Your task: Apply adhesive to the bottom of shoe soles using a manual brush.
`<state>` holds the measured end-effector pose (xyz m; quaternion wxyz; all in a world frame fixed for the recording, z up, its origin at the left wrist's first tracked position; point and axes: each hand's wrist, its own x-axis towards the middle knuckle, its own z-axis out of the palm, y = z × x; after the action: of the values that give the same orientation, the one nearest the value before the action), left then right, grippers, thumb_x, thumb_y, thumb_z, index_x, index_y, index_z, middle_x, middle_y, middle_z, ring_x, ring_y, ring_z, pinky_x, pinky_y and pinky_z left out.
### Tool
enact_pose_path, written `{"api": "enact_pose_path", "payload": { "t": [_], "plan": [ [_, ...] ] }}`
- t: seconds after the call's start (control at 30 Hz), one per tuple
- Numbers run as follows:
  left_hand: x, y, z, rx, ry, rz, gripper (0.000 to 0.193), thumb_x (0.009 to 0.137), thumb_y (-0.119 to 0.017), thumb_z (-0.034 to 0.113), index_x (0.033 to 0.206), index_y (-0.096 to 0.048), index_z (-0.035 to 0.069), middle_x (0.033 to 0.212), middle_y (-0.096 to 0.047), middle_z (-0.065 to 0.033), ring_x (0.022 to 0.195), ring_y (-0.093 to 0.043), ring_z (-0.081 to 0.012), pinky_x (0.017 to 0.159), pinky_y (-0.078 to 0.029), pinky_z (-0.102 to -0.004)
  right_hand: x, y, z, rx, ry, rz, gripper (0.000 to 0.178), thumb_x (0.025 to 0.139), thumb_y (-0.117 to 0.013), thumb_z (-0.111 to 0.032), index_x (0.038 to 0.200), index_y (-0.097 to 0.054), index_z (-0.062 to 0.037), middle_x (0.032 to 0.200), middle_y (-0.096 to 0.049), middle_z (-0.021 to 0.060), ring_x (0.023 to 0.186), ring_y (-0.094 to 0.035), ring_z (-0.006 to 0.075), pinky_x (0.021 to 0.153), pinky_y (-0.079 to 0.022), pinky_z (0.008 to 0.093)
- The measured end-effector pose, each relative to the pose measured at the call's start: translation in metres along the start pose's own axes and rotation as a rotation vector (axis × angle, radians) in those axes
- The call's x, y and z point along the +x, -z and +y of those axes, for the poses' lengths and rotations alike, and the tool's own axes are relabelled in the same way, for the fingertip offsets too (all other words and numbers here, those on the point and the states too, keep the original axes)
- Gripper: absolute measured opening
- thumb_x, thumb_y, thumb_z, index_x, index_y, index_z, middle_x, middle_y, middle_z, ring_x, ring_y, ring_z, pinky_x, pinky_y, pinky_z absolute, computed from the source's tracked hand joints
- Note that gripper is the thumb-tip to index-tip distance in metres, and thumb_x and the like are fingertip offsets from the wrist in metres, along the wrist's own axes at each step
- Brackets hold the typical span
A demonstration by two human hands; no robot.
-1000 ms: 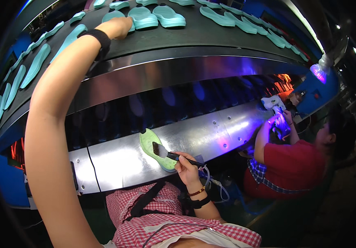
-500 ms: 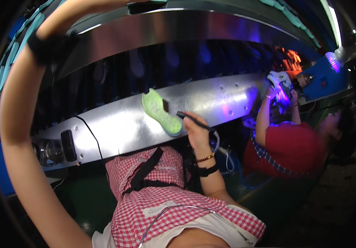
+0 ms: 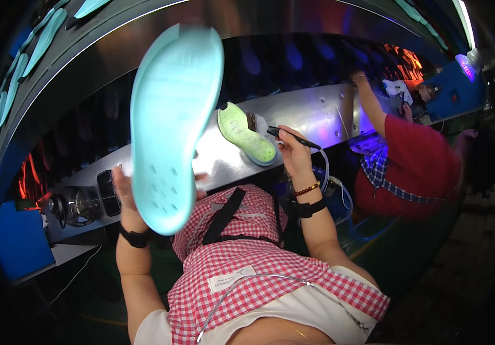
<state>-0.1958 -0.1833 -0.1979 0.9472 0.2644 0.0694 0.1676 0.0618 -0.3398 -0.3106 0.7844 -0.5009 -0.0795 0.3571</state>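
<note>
A large turquoise shoe sole (image 3: 172, 132), slightly blurred, is held up close in my left hand (image 3: 124, 192). The thumb lies along its left side, and fingertips show past its right edge; the palm is hidden behind it. My right hand (image 3: 297, 150) grips a black-handled brush (image 3: 271, 131) with a pale hose running from its rear end. Its brown bristles are over the inner edge of a smaller-looking yellow-green shoe sole (image 3: 240, 129); I cannot tell whether they touch. That sole lies on a shiny metal ledge (image 3: 213, 152).
Beyond the ledge runs a dark conveyor (image 3: 250, 60) with several soles. More turquoise soles line the upper shelf (image 3: 103, 34). A clear container (image 3: 78, 207) and a black tray (image 3: 108, 192) stand at left. A co-worker in red (image 3: 417, 167) reaches across the ledge at right.
My left hand has come down from the upper shelf with the turquoise sole. My right hand has moved slightly right with the brush. The co-worker's arm now stretches toward the conveyor.
</note>
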Motion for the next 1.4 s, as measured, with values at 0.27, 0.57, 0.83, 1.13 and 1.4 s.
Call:
{"api": "enact_pose_path", "payload": {
  "t": [0.27,0.57,0.83,1.13,1.4],
  "plan": [
    [0.021,0.074,-0.066,-0.171,0.009,0.018,0.086,0.078,-0.027,0.070,0.132,-0.028,0.003,0.125,-0.043,-0.0194,0.114,-0.045,-0.0320,0.097,-0.034,-0.0460,-0.014,-0.049,-0.014,0.074,-0.047,-0.374,0.021,0.077,-0.058,0.000,0.098,-0.058,0.0038,0.087,-0.062,0.0114,0.077,-0.058,0.0157,0.069,-0.045,0.0247],
    [0.034,0.054,-0.080,-0.259,-0.081,0.127,0.078,0.081,-0.015,0.067,0.128,-0.034,0.008,0.115,-0.050,-0.0159,0.103,-0.051,-0.0295,0.090,-0.040,-0.0434,-0.005,-0.121,-0.010,-0.323,0.012,-0.506,0.019,0.076,-0.062,-0.001,0.094,-0.061,0.0047,0.088,-0.063,0.0099,0.080,-0.059,0.0125,0.072,-0.047,0.0224],
    [0.034,0.064,-0.062,-0.133,-0.286,0.467,0.069,0.083,-0.018,0.061,0.120,-0.043,0.009,0.112,-0.052,-0.0115,0.101,-0.051,-0.0267,0.089,-0.041,-0.0412,-0.045,-0.120,-0.014,-0.920,0.473,-0.883,0.021,0.068,-0.068,-0.009,0.089,-0.067,-0.0047,0.070,-0.060,0.0068,0.066,-0.055,0.0143,0.058,-0.041,0.0249],
    [0.026,0.047,-0.068,-0.155,-0.144,0.055,0.084,0.079,-0.010,0.071,0.125,-0.039,0.007,0.110,-0.054,-0.0169,0.098,-0.055,-0.0304,0.086,-0.045,-0.0439,-0.039,-0.127,-0.056,-0.487,0.138,-0.702,0.017,0.074,-0.065,-0.005,0.090,-0.065,0.0014,0.081,-0.064,0.0067,0.076,-0.059,0.0089,0.066,-0.048,0.0218],
    [0.030,0.042,-0.061,-0.291,-0.298,0.079,0.077,0.082,-0.011,0.066,0.126,-0.039,0.008,0.115,-0.051,-0.0120,0.102,-0.052,-0.0270,0.088,-0.044,-0.0401,-0.050,-0.124,-0.054,-0.356,-0.058,-0.794,0.017,0.073,-0.066,-0.003,0.089,-0.065,0.0007,0.087,-0.065,0.0097,0.078,-0.060,0.0113,0.072,-0.047,0.0243]
  ]
}}
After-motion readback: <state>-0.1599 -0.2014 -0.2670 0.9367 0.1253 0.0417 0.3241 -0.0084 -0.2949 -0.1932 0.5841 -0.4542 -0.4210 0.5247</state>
